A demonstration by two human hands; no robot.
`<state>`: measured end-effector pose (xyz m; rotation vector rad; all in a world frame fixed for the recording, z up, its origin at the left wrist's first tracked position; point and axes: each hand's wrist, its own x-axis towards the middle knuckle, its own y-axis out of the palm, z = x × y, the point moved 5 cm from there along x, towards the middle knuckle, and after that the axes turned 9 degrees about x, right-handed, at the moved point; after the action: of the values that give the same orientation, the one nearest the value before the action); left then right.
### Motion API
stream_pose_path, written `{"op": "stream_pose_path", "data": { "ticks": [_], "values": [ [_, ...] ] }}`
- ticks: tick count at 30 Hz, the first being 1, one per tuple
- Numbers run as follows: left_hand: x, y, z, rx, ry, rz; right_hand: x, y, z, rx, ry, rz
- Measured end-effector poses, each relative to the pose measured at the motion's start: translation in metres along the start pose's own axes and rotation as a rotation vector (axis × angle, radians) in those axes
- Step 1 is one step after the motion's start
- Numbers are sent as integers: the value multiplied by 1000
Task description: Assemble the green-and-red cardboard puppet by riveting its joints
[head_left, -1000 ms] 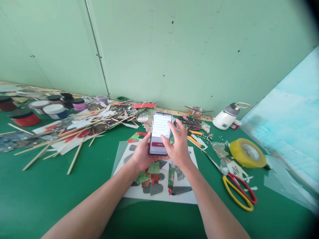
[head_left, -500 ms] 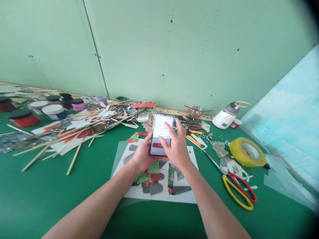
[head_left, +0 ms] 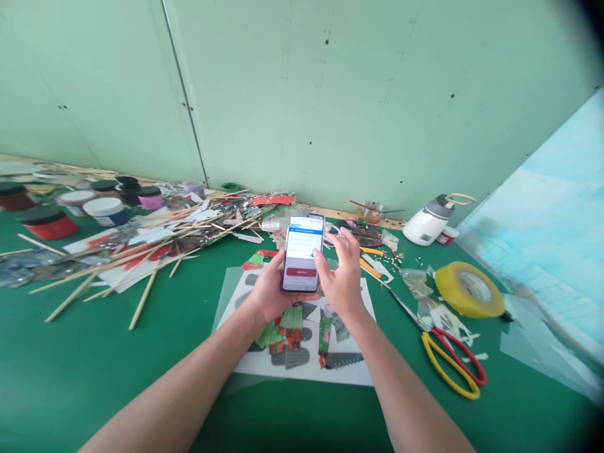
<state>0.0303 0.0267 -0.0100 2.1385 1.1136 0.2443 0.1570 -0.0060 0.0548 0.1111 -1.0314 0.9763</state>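
A smartphone (head_left: 302, 263) with a lit screen rests upright in my left hand (head_left: 267, 292), whose fingers wrap its left edge and back. My right hand (head_left: 344, 277) is at the phone's right side, thumb over the lower right of the screen and the other fingers curved apart in the air. It grips nothing. Below both hands lies a white sheet (head_left: 340, 376) printed with grey shapes. On it are several green and red patterned cutouts (head_left: 292, 319) and a narrow green strip (head_left: 324, 336).
Scissors (head_left: 450, 358), a yellow tape roll (head_left: 467, 288) and a white bottle (head_left: 425, 221) stand or lie to the right. Thin wooden sticks (head_left: 144, 296), paper scraps and several paint jars (head_left: 50, 223) crowd the left. A green wall (head_left: 264, 94) rises behind the table.
My right thumb has shifted to the lower right of the screen, and its other fingers have lifted away to the right. The screen now shows a blue-headed panel. My left hand still holds the phone.
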Motion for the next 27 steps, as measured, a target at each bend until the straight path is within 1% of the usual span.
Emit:
{"op": "stream_pose_path", "data": {
  "ticks": [5, 11, 14, 27],
  "values": [
    [0, -3, -8, -6, 57, -22, -2, 1, -1, 1, -34, 19],
    [-2, -6, -13, -22, 61, -44, -5, 9, 2, -22, -52, 130],
    [-1, -7, -13, -35, 63, -56, -5, 12, 3, -43, -82, 163],
    [0, -9, -11, -52, 56, -67, -6, 14, 8, -93, -101, 208]
  ]
}}
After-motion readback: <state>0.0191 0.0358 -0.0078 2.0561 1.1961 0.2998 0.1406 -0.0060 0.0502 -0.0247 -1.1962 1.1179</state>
